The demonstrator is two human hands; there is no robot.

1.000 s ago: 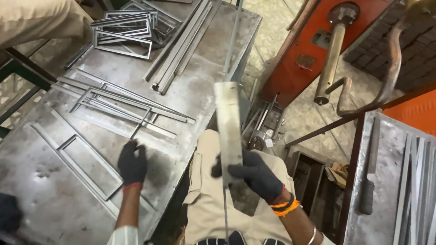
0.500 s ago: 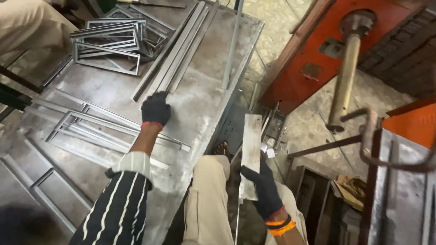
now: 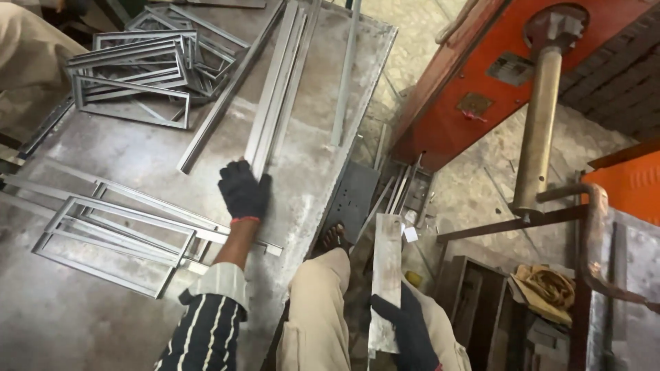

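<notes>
Now my left hand (image 3: 243, 191) has moved up the worktop (image 3: 103, 316) from a second ago and rests, fingers curled, on the near ends of the long strips (image 3: 278, 89). Right hand (image 3: 410, 328) stays clamped on the flat strip (image 3: 386, 275), lowered beside my knee.

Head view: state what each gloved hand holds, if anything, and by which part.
The right hand grips a flat metal strip near its lower end. The left hand rests on the near ends of long metal bars, holding nothing.
</notes>
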